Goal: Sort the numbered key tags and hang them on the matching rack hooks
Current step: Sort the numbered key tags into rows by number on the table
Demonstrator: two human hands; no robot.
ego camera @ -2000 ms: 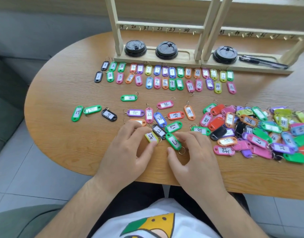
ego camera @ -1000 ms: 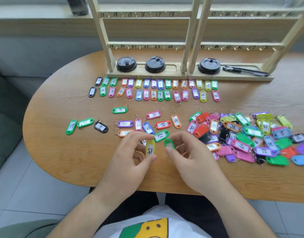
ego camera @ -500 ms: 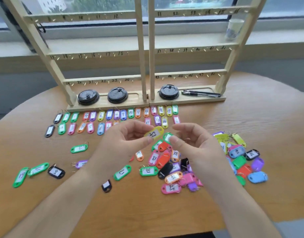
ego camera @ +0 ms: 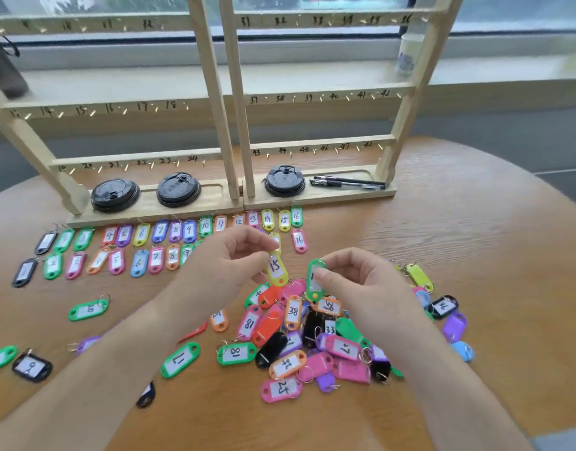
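Note:
My left hand (ego camera: 228, 258) pinches a yellow key tag (ego camera: 276, 268) marked 15 by its top end, held above the table. My right hand (ego camera: 355, 281) pinches a green key tag (ego camera: 315, 281); my thumb hides its number. Under both hands lies a mixed pile of coloured tags (ego camera: 299, 340). Two sorted rows of tags (ego camera: 156, 245) run along the foot of the wooden rack (ego camera: 221, 102), whose rails carry numbered hooks, all bare where visible.
Three black lids (ego camera: 177, 190) and two pens (ego camera: 347, 183) rest in the rack's base tray. Loose tags lie at the left, among them a green one (ego camera: 88, 310) and a black one (ego camera: 31, 367). A windowsill with a cup (ego camera: 408, 56) is behind.
Both hands lifted a tag each off the table and raised them above the pile; the yellow tag now hangs upright. My head tilted up, bringing more of the rack into view.

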